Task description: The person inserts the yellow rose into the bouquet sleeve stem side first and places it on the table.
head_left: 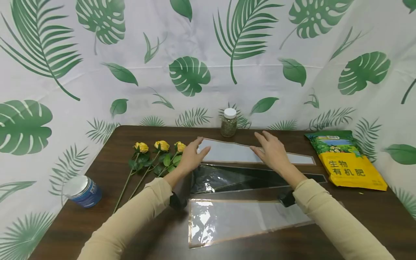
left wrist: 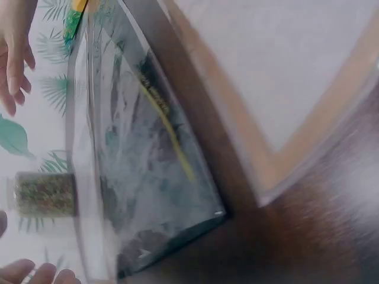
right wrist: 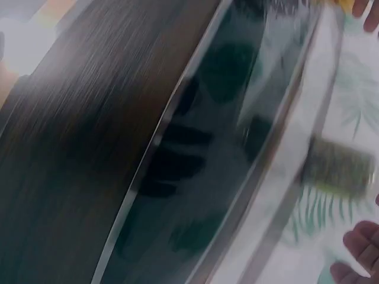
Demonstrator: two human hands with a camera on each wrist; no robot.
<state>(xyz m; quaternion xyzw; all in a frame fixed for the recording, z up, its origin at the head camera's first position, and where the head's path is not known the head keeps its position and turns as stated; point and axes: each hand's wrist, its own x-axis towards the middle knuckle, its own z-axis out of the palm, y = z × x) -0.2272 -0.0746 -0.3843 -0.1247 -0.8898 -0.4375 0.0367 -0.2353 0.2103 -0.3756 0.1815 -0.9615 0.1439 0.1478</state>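
Both hands hover over the table with nothing held. My left hand (head_left: 191, 156) has its fingers spread above the left end of a white tapered sleeve with a tan border (head_left: 234, 151). Over the same sleeve's right part my right hand (head_left: 272, 150) reaches forward, fingers extended. Below it lies a dark clear-faced tapered sleeve (head_left: 240, 178), and nearest the person a second white tan-edged sleeve (head_left: 234, 218). Three yellow roses (head_left: 161, 146) lie just left of the left hand. The left wrist view shows the dark sleeve (left wrist: 148, 165) close up; the right wrist view is blurred.
A jar with a white lid (head_left: 229, 122) stands at the table's back edge. At the right lies a yellow and green bag (head_left: 349, 162) with printed characters. A blue can (head_left: 83, 191) stands at the left edge. A leaf-patterned cloth (head_left: 195, 43) hangs behind.
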